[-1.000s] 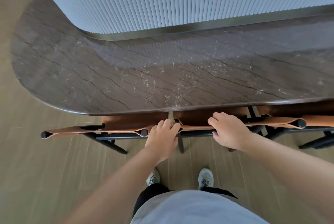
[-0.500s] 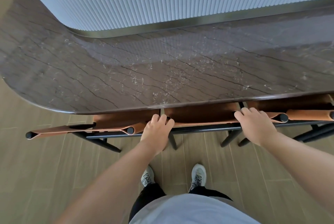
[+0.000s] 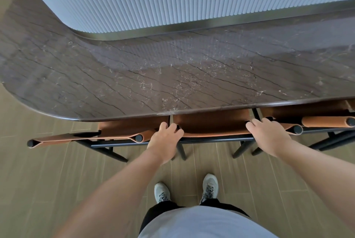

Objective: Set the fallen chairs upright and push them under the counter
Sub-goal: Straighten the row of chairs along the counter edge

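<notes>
Chairs are standing upright, tucked partly beneath the bench [image 3: 172, 76]. Left hand [image 3: 165, 139] and right hand [image 3: 269, 134] are curling over the middle chair [image 3: 211, 124] backrest's two ends, apparently so it slides in straight.

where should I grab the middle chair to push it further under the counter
Grip the top rail of the middle chair at both ends, from behind, as the left hand and right hand do: upright, its back faces you, seat already under the counter.
</notes>
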A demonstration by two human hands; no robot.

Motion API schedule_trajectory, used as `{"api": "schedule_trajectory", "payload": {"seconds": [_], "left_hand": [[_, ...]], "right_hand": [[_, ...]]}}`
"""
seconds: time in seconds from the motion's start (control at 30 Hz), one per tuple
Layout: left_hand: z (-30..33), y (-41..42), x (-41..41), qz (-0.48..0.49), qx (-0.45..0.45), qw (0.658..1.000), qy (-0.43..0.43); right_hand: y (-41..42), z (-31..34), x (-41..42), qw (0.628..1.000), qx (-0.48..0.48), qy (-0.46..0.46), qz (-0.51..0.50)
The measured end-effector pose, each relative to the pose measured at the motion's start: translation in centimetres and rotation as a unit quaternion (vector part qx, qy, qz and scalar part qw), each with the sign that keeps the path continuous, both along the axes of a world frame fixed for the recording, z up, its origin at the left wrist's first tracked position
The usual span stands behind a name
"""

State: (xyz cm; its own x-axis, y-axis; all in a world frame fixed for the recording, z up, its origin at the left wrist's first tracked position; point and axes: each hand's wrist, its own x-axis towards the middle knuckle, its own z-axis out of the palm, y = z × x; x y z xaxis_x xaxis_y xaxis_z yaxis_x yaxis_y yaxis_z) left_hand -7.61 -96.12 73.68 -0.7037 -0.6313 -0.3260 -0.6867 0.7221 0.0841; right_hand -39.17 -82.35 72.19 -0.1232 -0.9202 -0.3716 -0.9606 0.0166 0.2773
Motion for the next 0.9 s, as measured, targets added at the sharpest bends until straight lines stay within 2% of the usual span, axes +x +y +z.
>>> {"api": "schedule_trajectory", "payload": {"seconds": [0.27, 0.47, 0.6, 0.73, 0.9], "left_hand": [[-0.3, 0.2, 0.4, -0.017, -0.002, 1.0, 0.012], [-0.8, 0.2, 0.5, 0.018, -0.015, 0.999, 0.026], [-0.9, 0.1, 0.7, 0.037, -0.048, 0.997, 0.05], [-0.6, 0.3, 2.8, 0.067, -0.066, 0.993, 0.067], [-0.2, -0.1, 7.2, 0.126, -0.059, 0.99, 0.016]], "right_hand": [[0.5, -0.3, -0.1, 1.0, 0.006, -0.005, 0.005], [0.1, -0.1, -0.7, 0.999, -0.009, -0.029, 0.02], [-0.2, -0.2, -0.7, 0.995, -0.022, -0.093, 0.035], [-2.3, -0.1, 2.9, 0.977, -0.1, -0.163, 0.097], [-6.1, 0.2, 11.1, 0.946, -0.144, -0.24, 0.16]]}}
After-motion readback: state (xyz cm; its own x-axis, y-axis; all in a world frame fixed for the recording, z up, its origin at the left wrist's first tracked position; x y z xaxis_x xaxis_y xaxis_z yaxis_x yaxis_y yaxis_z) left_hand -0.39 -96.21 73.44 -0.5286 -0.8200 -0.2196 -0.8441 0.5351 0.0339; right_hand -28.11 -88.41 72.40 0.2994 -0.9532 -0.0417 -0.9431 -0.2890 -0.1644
